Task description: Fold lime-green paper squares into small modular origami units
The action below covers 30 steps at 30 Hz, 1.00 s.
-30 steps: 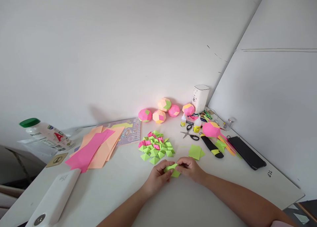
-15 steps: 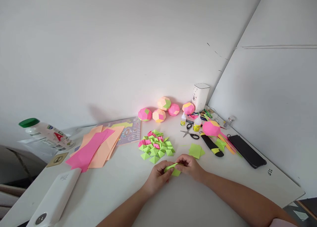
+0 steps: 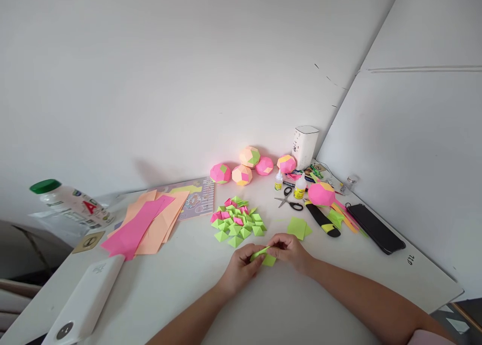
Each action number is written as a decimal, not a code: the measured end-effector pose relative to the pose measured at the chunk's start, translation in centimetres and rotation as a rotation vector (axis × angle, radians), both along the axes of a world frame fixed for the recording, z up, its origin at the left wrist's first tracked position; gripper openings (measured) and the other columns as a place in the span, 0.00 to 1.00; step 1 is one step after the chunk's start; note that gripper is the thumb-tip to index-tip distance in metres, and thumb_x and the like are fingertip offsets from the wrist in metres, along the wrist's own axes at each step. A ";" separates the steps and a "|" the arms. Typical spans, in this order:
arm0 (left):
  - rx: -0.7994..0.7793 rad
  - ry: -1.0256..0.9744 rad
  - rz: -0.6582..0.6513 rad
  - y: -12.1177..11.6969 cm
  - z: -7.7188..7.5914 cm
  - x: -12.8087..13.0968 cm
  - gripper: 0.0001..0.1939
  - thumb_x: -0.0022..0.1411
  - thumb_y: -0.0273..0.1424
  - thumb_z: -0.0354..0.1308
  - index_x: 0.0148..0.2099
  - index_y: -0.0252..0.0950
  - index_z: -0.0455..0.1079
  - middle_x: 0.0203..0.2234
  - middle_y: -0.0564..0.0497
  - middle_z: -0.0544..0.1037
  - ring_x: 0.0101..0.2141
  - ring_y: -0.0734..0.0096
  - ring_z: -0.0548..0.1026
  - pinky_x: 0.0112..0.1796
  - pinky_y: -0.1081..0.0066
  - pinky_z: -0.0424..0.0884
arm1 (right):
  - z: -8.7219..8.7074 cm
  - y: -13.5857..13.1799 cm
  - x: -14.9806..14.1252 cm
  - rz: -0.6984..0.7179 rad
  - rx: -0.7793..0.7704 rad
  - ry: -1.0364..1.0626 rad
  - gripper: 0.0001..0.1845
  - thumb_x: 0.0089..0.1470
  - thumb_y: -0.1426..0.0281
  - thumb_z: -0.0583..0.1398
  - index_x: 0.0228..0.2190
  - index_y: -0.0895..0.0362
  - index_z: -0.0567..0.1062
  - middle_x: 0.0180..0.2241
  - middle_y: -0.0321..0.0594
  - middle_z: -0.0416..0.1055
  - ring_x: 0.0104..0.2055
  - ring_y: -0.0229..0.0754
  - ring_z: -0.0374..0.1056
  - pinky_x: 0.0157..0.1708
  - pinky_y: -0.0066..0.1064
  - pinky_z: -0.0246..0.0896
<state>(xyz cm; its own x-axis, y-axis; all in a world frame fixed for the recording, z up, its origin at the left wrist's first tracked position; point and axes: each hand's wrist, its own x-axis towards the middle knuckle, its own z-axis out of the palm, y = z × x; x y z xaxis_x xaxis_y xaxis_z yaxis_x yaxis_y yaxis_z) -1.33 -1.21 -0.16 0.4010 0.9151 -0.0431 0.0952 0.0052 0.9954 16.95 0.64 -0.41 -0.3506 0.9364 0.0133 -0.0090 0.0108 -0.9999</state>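
Between my two hands is a small piece of green paper (image 3: 269, 260), partly folded over along its upper side. My left hand (image 3: 243, 265) pinches its left end, thumb in front. With thumb and fingertips, my right hand (image 3: 289, 252) grips the upper right edge; the fingers cover part of the paper. Just beyond my hands lies a heap of folded paper pieces (image 3: 244, 231), mostly green with some pink. Flat green paper squares (image 3: 296, 228) rest beyond my right hand.
Several paper balls (image 3: 241, 175) sit along the wall. Scissors (image 3: 289, 199), glue bottles (image 3: 299, 188), a black-and-yellow cutter (image 3: 322, 219) and a phone (image 3: 374, 228) lie to the right. Pink and peach paper strips (image 3: 139, 224), a bottle (image 3: 71, 202) and a white power bank (image 3: 85, 300) occupy the left.
The upper part of the green paper has been folded over into a narrower strip. My right hand has shifted slightly upward; my left hand keeps its place.
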 end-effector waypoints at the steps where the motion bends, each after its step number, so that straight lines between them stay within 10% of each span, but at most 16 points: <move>1: -0.007 0.001 0.000 0.0 0.0 0.0 0.17 0.56 0.41 0.55 0.43 0.36 0.73 0.26 0.53 0.68 0.17 0.81 0.63 0.19 0.76 0.61 | 0.1 0.0 0.0 -0.001 0.005 -0.006 0.11 0.42 0.64 0.65 0.24 0.60 0.74 0.20 0.32 0.64 0.22 0.33 0.56 0.22 0.25 0.52; 18: -0.165 -0.129 0.025 0.1 -0.2 0.2 0.19 0.49 0.41 0.62 0.40 0.33 0.69 0.22 0.56 0.69 0.18 0.80 0.62 0.20 0.76 0.61 | 0.8 -0.2 0.1 0.006 -0.029 0.008 0.11 0.47 0.63 0.62 0.24 0.59 0.69 0.19 0.29 0.57 0.20 0.31 0.51 0.20 0.24 0.47; 30: -0.160 -0.085 0.013 0.3 -0.1 0.1 0.19 0.50 0.42 0.61 0.37 0.32 0.69 0.21 0.55 0.69 0.17 0.81 0.62 0.19 0.77 0.63 | 0.1 -0.5 -0.1 0.026 0.244 -0.219 0.11 0.49 0.65 0.60 0.33 0.58 0.74 0.27 0.38 0.70 0.25 0.36 0.62 0.25 0.27 0.57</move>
